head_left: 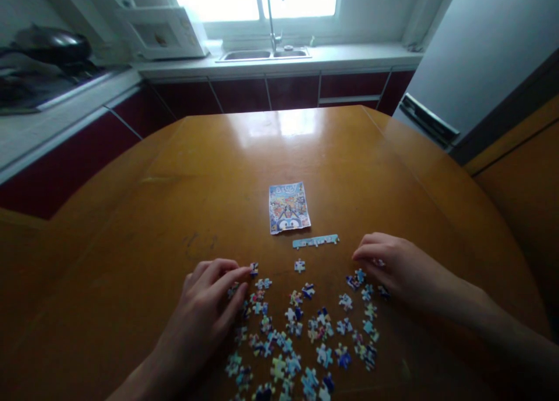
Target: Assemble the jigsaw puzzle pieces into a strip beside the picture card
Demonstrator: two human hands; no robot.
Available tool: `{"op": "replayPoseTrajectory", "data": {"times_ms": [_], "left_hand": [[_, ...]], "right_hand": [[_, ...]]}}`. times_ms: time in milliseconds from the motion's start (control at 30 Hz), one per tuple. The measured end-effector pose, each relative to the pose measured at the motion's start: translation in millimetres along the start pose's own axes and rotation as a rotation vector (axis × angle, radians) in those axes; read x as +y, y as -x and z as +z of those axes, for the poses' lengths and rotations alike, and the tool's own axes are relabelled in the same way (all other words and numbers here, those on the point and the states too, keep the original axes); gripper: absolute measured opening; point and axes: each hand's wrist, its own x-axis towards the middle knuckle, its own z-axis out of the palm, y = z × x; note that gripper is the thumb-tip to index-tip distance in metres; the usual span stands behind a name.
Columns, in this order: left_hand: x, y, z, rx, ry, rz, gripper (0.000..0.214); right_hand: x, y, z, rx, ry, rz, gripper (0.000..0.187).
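My left hand [212, 299] rests over the left edge of the loose pieces. Its index fingertip touches a small jigsaw piece [254, 268], and the thumb lies apart from the fingers. Partly hidden beneath that hand is another piece [233, 290]. On the right, my right hand [399, 267] hovers low with bent fingers, and a piece [378, 262] shows beside its thumb. Nothing is visibly gripped in it. Between the hands lie several scattered jigsaw pieces [324, 355]. A joined strip of pieces [315, 241] lies beyond them, with a single light-blue piece [299, 265] just nearer.
A printed picture sheet [289, 209] lies flat behind the strip on the wooden table [209, 174]. Across the room are a sink [247, 55] with a tall faucet [271, 17], a white microwave [159, 33], a wok [55, 45] and a fridge [476, 52].
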Motion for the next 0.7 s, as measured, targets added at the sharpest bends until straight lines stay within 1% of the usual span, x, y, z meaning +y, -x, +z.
{"op": "replayPoseTrajectory", "data": {"times_ms": [133, 267, 367, 433, 533, 600, 700], "left_hand": [[4.1, -2.2, -2.1, -0.012, 0.042, 0.015, 0.020], [8.0, -4.5, -4.9, -0.005, 0.063, 0.028, 0.019], [9.2, -5.3, -6.6, 0.029, 0.081, 0.032, 0.020], [9.4, -4.9, -6.8, 0.042, 0.096, 0.024, 0.020], [9.9, -3.3, -6.3, 0.033, 0.114, -0.012, 0.019], [10.3, -2.5, -6.1, 0.030, 0.120, -0.043, 0.019], [9.9, -2.2, -5.8, 0.030, 0.126, -0.052, 0.019]], "right_hand": [[-12.0, 1.7, -0.3, -0.102, 0.049, -0.033, 0.022], [-22.7, 2.3, -2.2, -0.204, 0.045, -0.113, 0.019], [-23.7, 3.0, -3.8, -0.224, 0.012, -0.147, 0.020], [-18.6, 2.8, -4.3, -0.161, 0.007, -0.141, 0.020], [-5.0, 0.5, -4.7, 0.001, 0.005, -0.100, 0.018], [3.3, -1.8, -5.6, 0.103, -0.001, -0.047, 0.017], [9.0, -3.6, -7.5, 0.188, 0.010, 0.061, 0.015]]}}
